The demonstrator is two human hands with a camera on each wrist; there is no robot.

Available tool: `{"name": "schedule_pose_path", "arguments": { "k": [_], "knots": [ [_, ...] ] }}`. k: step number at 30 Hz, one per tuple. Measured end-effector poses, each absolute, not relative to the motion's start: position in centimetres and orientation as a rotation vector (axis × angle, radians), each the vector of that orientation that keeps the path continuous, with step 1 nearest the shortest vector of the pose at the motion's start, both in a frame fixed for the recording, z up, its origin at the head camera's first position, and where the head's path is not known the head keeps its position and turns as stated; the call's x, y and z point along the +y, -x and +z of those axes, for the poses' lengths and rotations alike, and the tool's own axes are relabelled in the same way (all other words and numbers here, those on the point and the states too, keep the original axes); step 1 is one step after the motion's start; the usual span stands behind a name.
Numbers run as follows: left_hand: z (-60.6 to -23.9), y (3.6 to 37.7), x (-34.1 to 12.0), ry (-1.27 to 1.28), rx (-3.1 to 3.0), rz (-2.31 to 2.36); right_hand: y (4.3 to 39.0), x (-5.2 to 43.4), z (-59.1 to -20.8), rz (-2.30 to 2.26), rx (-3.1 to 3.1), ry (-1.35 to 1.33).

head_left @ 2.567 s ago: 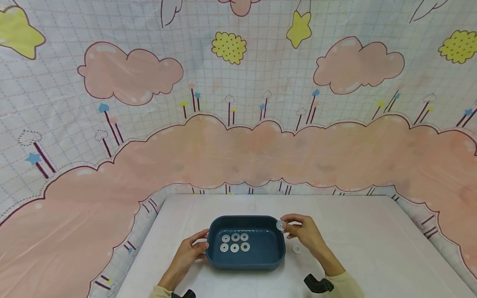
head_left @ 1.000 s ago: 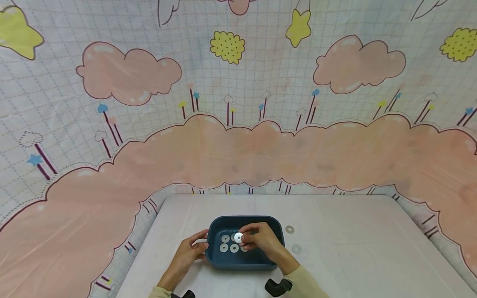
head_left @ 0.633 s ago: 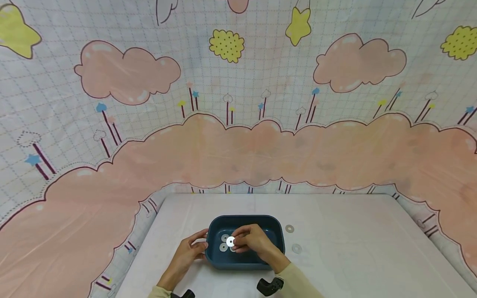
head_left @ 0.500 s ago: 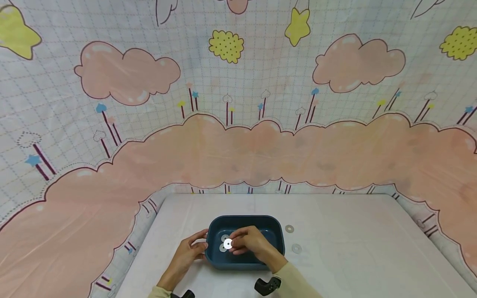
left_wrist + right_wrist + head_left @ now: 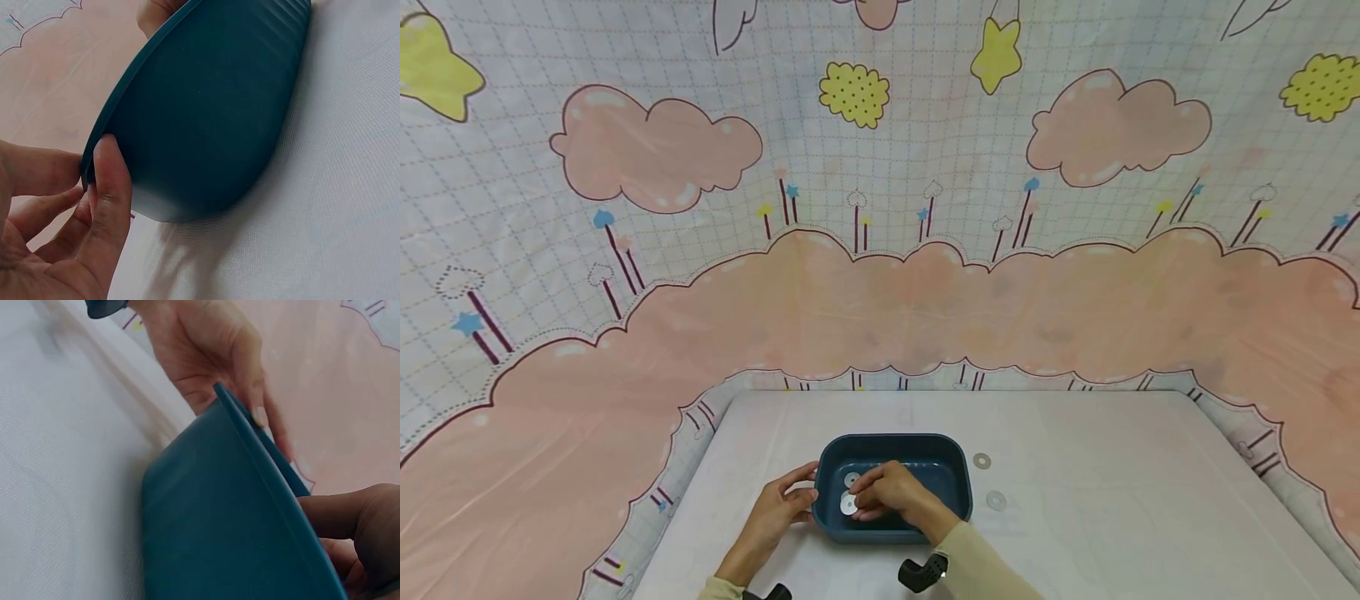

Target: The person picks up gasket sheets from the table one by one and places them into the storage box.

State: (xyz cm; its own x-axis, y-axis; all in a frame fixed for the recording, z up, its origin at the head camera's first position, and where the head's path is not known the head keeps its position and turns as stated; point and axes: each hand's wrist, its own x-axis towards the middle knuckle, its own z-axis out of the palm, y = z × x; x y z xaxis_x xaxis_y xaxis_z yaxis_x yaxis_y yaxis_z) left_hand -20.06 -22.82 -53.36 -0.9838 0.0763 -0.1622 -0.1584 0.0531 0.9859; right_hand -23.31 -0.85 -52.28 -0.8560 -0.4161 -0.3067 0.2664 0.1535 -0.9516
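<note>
A dark blue rectangular tray (image 5: 951,467) sits on the white table near its front edge. My left hand (image 5: 778,510) grips the tray's left rim, with the thumb (image 5: 109,184) pressed on the outer wall (image 5: 212,119). My right hand (image 5: 891,493) reaches down inside the tray and pinches a white washer (image 5: 848,504) low at the tray's left end. One more washer (image 5: 852,479) shows just behind it; the other washers in the tray are hidden under this hand. In the right wrist view the tray's wall (image 5: 212,537) fills the frame, with the left hand (image 5: 212,356) on the rim.
Two loose washers lie on the table right of the tray, one further back (image 5: 982,460) and one nearer (image 5: 996,501). A cloth with pink clouds hangs behind and round the table (image 5: 1112,483). A black wrist mount (image 5: 921,573) shows on the right sleeve.
My right hand carried a washer from the tray's right rim leftward across the tray and lowered it to the left end. The left hand stayed on the rim.
</note>
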Motion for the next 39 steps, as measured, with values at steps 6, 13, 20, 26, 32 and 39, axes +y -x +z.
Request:
{"name": "schedule_pose_path", "arguments": {
  "k": [6,13,20,26,32,39],
  "knots": [
    [-53.2,20.0,-22.9,0.074,2.140,2.050,23.2,-1.4,-52.4,-1.677,1.982,0.139],
    [-53.1,20.0,-22.9,0.072,2.151,2.042,23.0,-1.7,-52.4,-1.622,2.039,0.162],
    [-53.3,20.1,-22.9,0.071,2.152,2.035,22.9,-2.0,-52.8,-1.574,2.108,0.179],
    [-53.2,20.0,-23.0,0.080,2.154,2.037,22.6,-1.8,-52.6,-1.579,2.114,0.186],
    [-53.2,20.0,-23.0,0.077,2.149,2.044,22.4,-1.4,-52.3,-1.606,2.084,0.194],
    [-53.4,20.1,-23.0,0.095,2.160,2.040,22.3,-0.4,-51.6,-1.671,2.050,0.202]
  ]
}}
